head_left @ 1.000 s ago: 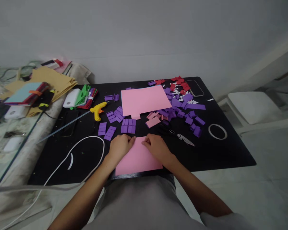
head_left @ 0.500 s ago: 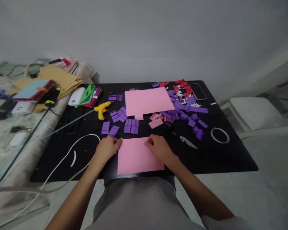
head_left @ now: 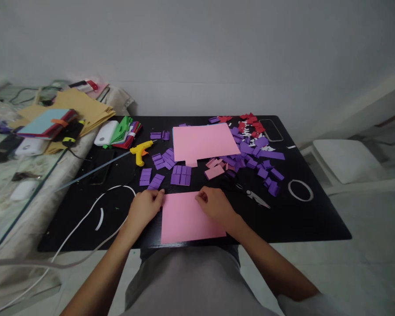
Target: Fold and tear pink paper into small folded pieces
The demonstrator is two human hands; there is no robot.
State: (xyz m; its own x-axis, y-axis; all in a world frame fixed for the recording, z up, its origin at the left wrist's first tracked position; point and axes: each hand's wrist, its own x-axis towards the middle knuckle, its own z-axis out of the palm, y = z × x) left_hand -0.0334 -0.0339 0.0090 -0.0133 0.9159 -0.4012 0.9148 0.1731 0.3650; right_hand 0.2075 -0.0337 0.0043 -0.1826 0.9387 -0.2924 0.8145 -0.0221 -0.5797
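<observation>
- Pink comes first: the small pink sheet [head_left: 187, 219] lies flat at the near edge of the black bench [head_left: 303, 219], between the two hands and partly under the right one.
- The left hand [head_left: 145, 207] sits at the sheet's left side, fingers loosely curled, fingertips touching its far left corner. Whether they pinch the edge cannot be told.
- The right hand [head_left: 215, 205] rests palm down on the far right part of the sheet, fingers bent and pressing on it, nothing enclosed.
- A white cable [head_left: 95, 207] loops over the bench just left of the left hand.
- Scissors [head_left: 254, 197] lie just right of the right hand, and a white ring [head_left: 300, 190] further right.
- Just beyond both hands lie rows of purple pieces [head_left: 181, 174], near the left fingertips but apart from them.
- Small pink pieces [head_left: 214, 169] lie beyond the right hand.
- Further off, beyond the hands, lies a larger pink sheet [head_left: 204, 141], with a loose heap of purple scraps [head_left: 256, 151] to its right.
- A yellow glue gun [head_left: 141, 150] lies far left of the left hand.
- Red scraps [head_left: 248, 120] and a dark phone [head_left: 271, 130] lie at the far right corner.
- A stack of coloured sheets [head_left: 123, 129] and a white device [head_left: 105, 132] sit at the far left.
</observation>
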